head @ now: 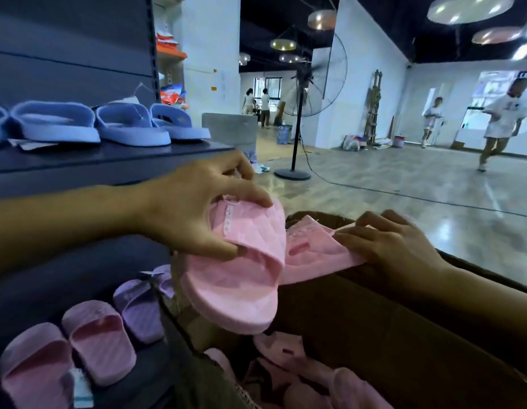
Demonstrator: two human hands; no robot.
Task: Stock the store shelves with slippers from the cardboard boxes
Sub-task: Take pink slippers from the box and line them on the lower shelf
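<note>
left hand (194, 208): bare, no glove, ring or watch seen | left forearm (64, 219): bare to the near left frame edge, no sleeve seen | right hand (395, 246): bare, nails short and unpainted | right forearm (477, 302): bare to the near right edge, no sleeve seen

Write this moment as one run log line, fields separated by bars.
left hand: holds pink slipper | right hand: holds second pink slipper | box: more slippers inside | lower shelf: partly stocked
</note>
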